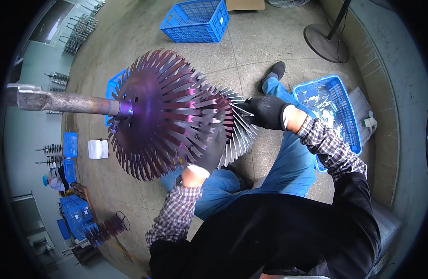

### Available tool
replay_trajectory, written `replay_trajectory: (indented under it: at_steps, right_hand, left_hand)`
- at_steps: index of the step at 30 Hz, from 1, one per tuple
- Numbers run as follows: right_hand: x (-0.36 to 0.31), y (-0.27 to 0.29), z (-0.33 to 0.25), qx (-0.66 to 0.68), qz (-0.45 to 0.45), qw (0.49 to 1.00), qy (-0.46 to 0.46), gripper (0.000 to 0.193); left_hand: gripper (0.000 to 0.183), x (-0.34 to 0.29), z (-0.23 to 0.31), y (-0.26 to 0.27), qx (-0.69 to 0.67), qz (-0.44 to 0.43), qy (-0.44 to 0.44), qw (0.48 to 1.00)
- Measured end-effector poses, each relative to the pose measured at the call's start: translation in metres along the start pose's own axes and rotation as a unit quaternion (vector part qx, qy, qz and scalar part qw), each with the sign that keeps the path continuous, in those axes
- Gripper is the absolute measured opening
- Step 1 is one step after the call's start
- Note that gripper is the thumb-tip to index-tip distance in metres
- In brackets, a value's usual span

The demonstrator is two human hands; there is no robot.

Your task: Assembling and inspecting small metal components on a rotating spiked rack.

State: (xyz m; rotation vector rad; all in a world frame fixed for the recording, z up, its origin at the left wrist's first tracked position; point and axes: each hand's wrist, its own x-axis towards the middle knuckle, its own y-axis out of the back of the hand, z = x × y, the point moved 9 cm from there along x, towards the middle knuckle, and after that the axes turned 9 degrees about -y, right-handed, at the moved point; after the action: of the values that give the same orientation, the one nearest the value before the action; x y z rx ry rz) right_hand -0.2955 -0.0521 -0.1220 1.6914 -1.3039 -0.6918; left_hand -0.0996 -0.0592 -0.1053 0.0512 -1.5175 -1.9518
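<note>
A large rotor with rings of forked metal blades (144, 111) fills the middle, purple on the left and bare silver blades (239, 139) on its right end. My left hand (213, 148), in a black glove, reaches in among the blades from below; its fingertips are partly lost against the dark metal. In a black glove too, my right hand (268, 112) is closed at the right end, fingers pinched on a silver blade beside the ring. A thick grey shaft (74, 102) runs out of the purple disc to the left.
To my right, a blue basket (348, 116) holds loose silver metal pieces. Another blue crate (195, 23) stands at the far side, near a fan's round base (325, 43). White boxes (98, 149) sit on the floor at left. More blue crates (76, 211) and bladed shafts line the left side.
</note>
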Motion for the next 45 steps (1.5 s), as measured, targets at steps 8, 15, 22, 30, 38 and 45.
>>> replay_trajectory:
  at_steps: [8,15,22,30,38,45]
  right_hand:
    - [-0.003,0.013,-0.007,0.066,0.019,0.996,-0.05,0.034]
    - [-0.006,0.014,-0.015,0.035,0.039,0.998,-0.045,0.039]
    - [-0.024,0.013,-0.018,0.018,0.054,0.994,-0.088,0.043]
    - [-0.05,0.004,-0.062,0.058,0.123,0.98,-0.147,0.047]
    - [-0.115,-0.011,-0.039,0.221,0.163,0.932,-0.238,0.055]
    - [-0.129,-0.046,-0.073,0.261,0.197,0.905,-0.272,0.051]
  left_hand:
    - [0.041,-0.05,0.02,0.053,0.688,-0.119,-0.14,0.702]
    - [0.044,-0.04,-0.041,-0.013,0.934,-0.02,-0.164,0.318]
    - [0.05,-0.023,-0.086,-0.032,0.929,-0.015,-0.159,0.334]
    - [0.041,-0.027,-0.15,-0.019,0.815,-0.045,-0.256,0.519]
    - [0.04,-0.014,-0.046,0.033,0.567,0.008,-0.163,0.807]
    - [0.045,0.006,-0.004,0.065,0.086,0.039,0.039,0.995]
